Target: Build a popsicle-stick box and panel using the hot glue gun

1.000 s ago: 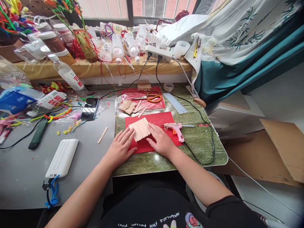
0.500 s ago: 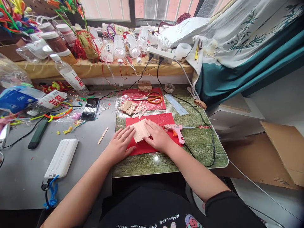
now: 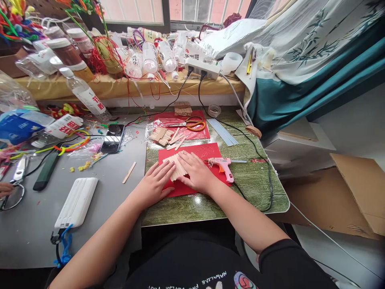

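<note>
A panel of craft sticks [image 3: 177,170], laid side by side, rests on a red sheet [image 3: 207,149]. My left hand [image 3: 157,178] lies flat with its fingertips over the panel's left edge and its thumb on the red sheet. Across the panel's right part my right hand [image 3: 194,170] is spread, fingers extended, covering much of it. Just right of that hand lies a pink hot glue gun [image 3: 223,166]. Loose craft sticks [image 3: 177,138] and scissors [image 3: 192,123] sit behind on another red sheet.
At the far left, another person's hand [image 3: 5,188] is by scissors [image 3: 19,170]. A single stick [image 3: 129,172], a power bank [image 3: 76,202] and a phone [image 3: 112,138] lie on the grey table. Glue sticks [image 3: 222,131] lie behind the glue gun, whose black cord [image 3: 255,150] crosses the board.
My right hand has slid slightly left over the panel, hiding more of it. Another person's hand has come into view at the far left, at the scissors.
</note>
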`<state>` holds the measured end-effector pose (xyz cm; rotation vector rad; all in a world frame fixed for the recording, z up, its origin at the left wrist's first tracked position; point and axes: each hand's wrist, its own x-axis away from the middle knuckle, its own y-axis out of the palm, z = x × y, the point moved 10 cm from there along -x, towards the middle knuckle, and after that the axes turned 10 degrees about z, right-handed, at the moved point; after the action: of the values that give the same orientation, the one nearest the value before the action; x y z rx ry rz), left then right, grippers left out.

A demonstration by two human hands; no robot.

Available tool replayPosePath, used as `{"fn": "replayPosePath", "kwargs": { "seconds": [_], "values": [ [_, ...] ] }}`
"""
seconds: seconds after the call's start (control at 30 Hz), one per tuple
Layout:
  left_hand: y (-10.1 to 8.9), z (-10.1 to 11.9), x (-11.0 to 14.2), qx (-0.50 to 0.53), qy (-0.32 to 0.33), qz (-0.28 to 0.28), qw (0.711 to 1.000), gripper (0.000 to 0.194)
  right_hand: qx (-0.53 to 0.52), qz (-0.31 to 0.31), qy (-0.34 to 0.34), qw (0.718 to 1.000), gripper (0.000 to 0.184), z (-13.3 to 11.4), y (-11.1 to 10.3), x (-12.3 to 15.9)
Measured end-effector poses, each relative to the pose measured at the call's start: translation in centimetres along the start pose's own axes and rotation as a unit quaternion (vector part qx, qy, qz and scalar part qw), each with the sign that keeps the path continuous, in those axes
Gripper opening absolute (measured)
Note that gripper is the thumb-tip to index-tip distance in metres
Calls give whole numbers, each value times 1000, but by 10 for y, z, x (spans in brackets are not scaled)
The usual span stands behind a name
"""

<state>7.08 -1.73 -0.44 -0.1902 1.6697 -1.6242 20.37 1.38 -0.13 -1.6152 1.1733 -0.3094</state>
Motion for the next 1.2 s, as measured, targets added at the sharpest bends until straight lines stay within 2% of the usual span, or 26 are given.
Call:
{"fn": "replayPosePath", "kwargs": {
  "seconds": [0.37,0.57,0.77,1.0,1.2],
  "values": [
    [5,0,3,4,-13,8,1000,84,6,7,-8,1000,82,1,5,2],
    [4,-8,6,12,-46,24,999,92,13,-5,-15,1000,81,-7,2,-7],
    [4,-11,12,6,-58,32,998,90,19,-16,-38,999,77,-14,9,-17],
    [6,-13,11,11,-65,21,998,90,21,-22,-35,999,77,-12,10,-17],
    [6,-12,10,12,-71,21,997,91,21,-2,-42,999,79,-20,8,-19]
  ]
}}
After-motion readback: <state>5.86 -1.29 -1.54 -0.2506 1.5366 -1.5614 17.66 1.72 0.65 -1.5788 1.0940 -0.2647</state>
